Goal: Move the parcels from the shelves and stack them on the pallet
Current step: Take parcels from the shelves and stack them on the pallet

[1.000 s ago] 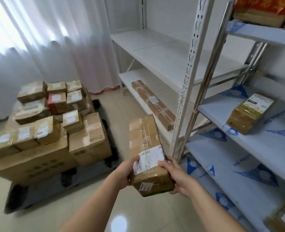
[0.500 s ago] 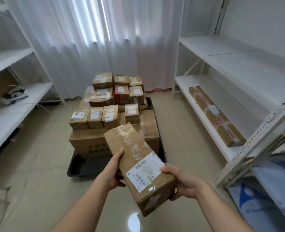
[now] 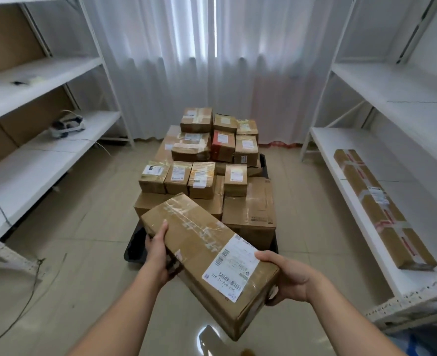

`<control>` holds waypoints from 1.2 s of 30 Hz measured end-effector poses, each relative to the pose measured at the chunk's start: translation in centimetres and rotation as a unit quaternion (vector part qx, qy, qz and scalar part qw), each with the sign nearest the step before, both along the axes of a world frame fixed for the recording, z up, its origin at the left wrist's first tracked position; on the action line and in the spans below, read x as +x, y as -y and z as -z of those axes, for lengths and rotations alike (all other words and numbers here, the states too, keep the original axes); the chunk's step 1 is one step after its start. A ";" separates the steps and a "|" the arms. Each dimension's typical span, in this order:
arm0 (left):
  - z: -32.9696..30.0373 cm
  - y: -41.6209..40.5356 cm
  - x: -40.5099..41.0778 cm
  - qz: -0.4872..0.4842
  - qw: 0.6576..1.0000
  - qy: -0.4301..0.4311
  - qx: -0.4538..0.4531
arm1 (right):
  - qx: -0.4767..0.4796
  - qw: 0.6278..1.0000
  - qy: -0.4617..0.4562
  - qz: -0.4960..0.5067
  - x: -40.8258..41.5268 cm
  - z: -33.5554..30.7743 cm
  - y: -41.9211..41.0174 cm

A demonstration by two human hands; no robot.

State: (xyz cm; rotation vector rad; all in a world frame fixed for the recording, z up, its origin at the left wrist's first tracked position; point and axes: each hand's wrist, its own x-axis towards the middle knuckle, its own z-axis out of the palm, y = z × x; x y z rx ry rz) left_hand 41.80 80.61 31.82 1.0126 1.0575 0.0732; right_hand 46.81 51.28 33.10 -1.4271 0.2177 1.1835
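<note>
While the long taped parcel (image 3: 207, 255) is held over the floor, gripped at its side by the left hand (image 3: 158, 253) and near end by the right hand (image 3: 286, 277), a free spot on the stacked pallet (image 3: 135, 249) just ahead is needed.

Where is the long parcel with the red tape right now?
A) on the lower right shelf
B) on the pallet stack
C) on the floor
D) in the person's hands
A: the long parcel lies flat on the lower right shelf, apart from the pallet stack.
</note>
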 end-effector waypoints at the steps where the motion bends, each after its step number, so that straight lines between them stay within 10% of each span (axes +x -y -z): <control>1: 0.2 -0.3 1.1 -0.020 1.000 0.000 0.003 | -0.005 1.000 -0.012 0.025 1.5 0.4 -0.4; 21: 3.0 -3.5 24.7 -0.164 0.986 -0.020 0.027 | 0.067 0.988 -0.075 0.115 25.8 4.2 -4.6; 36: 1.3 -3.4 44.0 0.226 0.974 -0.003 -0.005 | 0.099 0.959 -0.087 0.250 37.1 3.5 -8.3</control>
